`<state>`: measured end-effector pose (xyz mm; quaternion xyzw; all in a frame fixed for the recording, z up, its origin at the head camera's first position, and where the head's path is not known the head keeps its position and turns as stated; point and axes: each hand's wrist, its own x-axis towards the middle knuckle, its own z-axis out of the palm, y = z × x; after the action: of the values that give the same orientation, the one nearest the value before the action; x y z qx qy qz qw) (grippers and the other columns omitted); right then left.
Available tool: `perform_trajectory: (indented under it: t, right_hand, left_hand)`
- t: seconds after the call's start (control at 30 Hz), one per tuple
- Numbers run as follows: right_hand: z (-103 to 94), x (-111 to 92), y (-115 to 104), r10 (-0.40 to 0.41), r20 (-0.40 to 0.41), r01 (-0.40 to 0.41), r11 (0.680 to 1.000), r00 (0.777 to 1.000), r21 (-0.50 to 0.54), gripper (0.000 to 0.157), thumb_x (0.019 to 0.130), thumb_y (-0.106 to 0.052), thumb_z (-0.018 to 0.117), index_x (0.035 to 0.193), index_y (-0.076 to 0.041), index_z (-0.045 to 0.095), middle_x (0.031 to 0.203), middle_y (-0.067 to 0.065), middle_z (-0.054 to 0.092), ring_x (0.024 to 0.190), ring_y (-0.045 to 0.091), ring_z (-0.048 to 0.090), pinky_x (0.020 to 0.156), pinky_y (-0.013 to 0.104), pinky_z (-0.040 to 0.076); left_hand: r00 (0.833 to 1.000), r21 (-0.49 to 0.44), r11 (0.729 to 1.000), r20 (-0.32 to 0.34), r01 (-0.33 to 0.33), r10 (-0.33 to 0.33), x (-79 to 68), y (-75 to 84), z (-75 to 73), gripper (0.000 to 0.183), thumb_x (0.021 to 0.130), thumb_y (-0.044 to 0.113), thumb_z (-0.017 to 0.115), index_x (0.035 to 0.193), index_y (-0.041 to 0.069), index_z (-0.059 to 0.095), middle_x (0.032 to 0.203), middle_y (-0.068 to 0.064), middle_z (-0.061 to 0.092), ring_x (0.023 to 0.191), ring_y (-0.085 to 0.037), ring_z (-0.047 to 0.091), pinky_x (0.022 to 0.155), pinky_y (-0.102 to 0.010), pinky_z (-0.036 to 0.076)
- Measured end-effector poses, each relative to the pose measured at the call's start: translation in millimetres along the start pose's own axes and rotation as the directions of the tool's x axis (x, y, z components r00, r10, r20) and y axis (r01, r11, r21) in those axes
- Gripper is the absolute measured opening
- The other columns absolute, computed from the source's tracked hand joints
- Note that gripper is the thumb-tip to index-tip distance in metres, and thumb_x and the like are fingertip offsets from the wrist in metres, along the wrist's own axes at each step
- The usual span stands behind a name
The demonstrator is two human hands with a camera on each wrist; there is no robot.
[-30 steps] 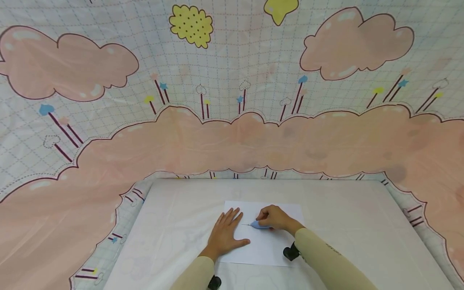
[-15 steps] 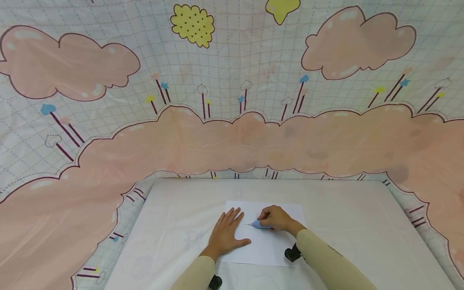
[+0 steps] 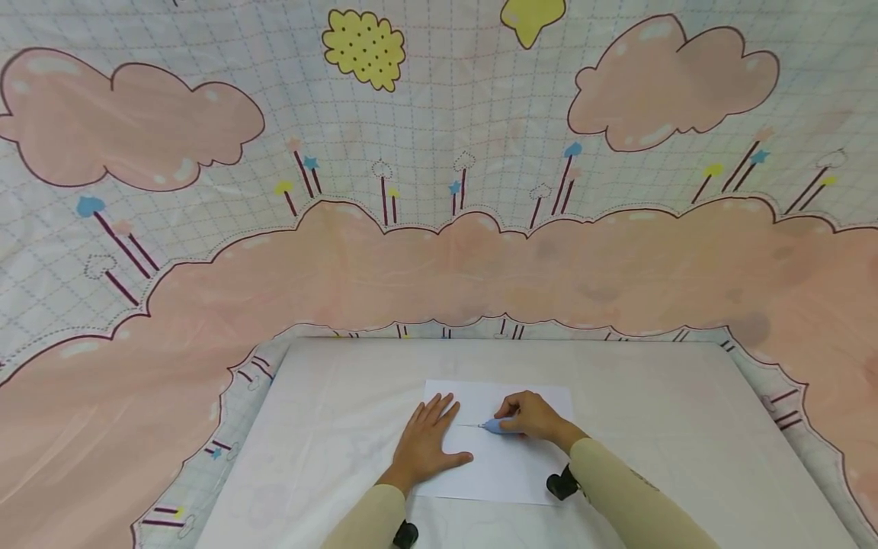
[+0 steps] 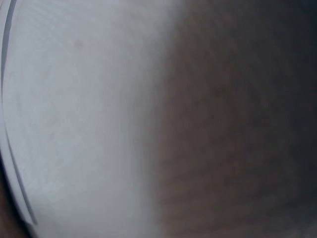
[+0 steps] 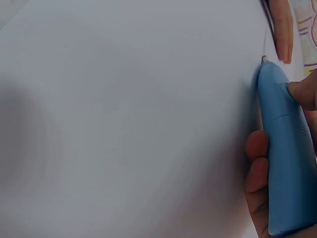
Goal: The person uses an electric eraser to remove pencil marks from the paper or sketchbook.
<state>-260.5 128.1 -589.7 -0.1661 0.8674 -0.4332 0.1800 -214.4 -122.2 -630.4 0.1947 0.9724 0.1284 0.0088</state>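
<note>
Blue plastic fills the person's right hand [image 3: 531, 418]: its fingers are curled round a slim tool [image 5: 285, 148], and the thumb [image 5: 303, 92] presses a small raised part near the front. The tool lies low over the sheet of paper [image 3: 504, 480], metal tip [image 5: 264, 59] towards 9 o'clock, a little above the sheet's middle. In the last 1 second, hand and tool have slid slightly towards 3 o'clock, and the thin line [image 3: 469, 425] trailing from the tip shows longer. I take that to mean the stroke is under way and running away from the other hand (whether it is a drawn mark or a slit, I cannot tell).

At about 8 o'clock from the tool, the left hand [image 3: 425, 446] has not shifted; it lies flat across the paper's left side, fingers straight and spread, thumb apart, gripping nothing. It seems to steady the sheet, which has stayed in place. Its own wrist view is too blurred to add detail.

Farther out, the pale table [image 3: 652, 412] surrounds the paper, and at 12 o'clock beyond it hangs a printed backdrop [image 3: 439, 274] with pink clouds.
</note>
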Motion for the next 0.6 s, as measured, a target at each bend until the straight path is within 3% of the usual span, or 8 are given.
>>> perform_trajectory:
  t: [0.6]
  right_hand:
    - [7.2, 8.3, -1.8, -0.073, 0.003, 0.073, 0.997, 0.997, 0.002, 0.009, 0.081, -0.007, 0.076, 0.089, -0.007, 0.073, 0.09, 0.001, 0.07, 0.067, 0.012, 0.052, 0.05, 0.02, 0.047]
  left_hand:
    - [1.0, 0.004, 1.0, -0.016, -0.014, 0.014, 0.8, 0.4, -1.4, 0.098, 0.08, 0.082, 0.049, 0.154, 0.02, 0.034, 0.162, 0.002, 0.027, 0.152, -0.022, 0.017, 0.123, -0.047, 0.017]
